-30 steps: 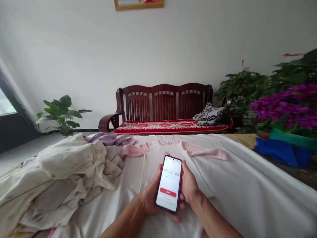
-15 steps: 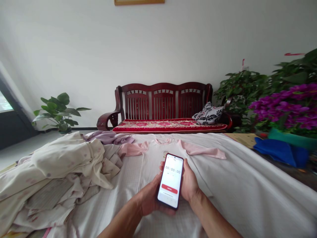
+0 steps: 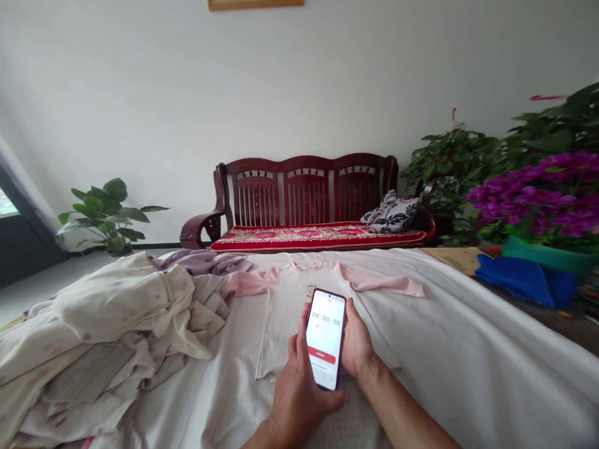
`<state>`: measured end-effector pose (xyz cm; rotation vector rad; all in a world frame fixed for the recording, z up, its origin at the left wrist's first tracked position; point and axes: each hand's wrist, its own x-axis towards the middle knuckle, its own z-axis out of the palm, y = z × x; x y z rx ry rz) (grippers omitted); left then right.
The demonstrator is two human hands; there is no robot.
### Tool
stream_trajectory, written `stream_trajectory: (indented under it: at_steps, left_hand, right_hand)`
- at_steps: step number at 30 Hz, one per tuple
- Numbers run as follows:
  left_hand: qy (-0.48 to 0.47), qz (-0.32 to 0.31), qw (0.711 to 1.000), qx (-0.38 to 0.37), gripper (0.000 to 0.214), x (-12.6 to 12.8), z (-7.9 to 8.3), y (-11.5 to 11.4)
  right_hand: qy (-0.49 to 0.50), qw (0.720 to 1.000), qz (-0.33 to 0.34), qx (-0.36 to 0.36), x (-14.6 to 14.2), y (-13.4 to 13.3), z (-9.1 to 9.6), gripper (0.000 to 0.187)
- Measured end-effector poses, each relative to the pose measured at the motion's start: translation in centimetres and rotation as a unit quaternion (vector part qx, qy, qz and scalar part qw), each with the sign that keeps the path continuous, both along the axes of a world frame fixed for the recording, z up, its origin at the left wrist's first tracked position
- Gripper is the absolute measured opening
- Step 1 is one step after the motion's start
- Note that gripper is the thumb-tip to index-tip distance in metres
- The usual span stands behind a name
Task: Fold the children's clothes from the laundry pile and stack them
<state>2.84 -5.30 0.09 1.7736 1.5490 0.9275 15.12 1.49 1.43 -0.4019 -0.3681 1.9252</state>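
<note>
A phone (image 3: pixel 326 337) with a red case shows a timer at 00:00:00 and a red button. My right hand (image 3: pixel 356 345) grips its right edge. My left hand (image 3: pixel 299 390) lies over its lower left part, thumb resting near the bottom of the screen. Under the phone a white top with pink sleeves (image 3: pixel 299 299) is spread flat on a white sheet (image 3: pixel 468 349).
A heap of crumpled pale clothes (image 3: pixel 116 324) lies at the left, with a lilac garment (image 3: pixel 201 262) behind it. A dark wooden bench (image 3: pixel 309 206) with a red cushion stands beyond. Potted plants (image 3: pixel 538 199) and a blue cloth (image 3: pixel 524 280) are at the right.
My left hand has come up from beneath the phone and now covers its lower left with the thumb at the screen. The phone stays in my right hand.
</note>
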Motion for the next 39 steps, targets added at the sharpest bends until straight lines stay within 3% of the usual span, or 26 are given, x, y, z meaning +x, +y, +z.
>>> stream_trajectory:
  at_steps: [4, 11, 24, 39]
  left_hand:
    - [0.066, -0.004, 0.998, -0.014, 0.137, 0.3, 0.7, -0.4]
    - [0.106, 0.010, 0.994, 0.004, 0.131, 0.2, -0.2, 0.0]
    - [0.046, 0.024, 0.998, 0.026, 0.122, 0.1, -0.4, 0.4]
    - [0.051, 0.029, 0.997, 0.040, 0.116, 0.1, -0.6, 0.5]
  right_hand:
    - [0.005, 1.000, -0.006, -0.006, -0.1, -0.1, 0.1, 0.067]
    - [-0.012, 1.000, -0.023, 0.005, -0.4, -0.3, 0.1, 0.070]
    - [-0.026, 0.999, -0.016, 0.035, -0.4, -0.3, 0.2, 0.063]
    - [-0.024, 0.999, -0.004, 0.034, -0.4, 0.0, -0.2, 0.063]
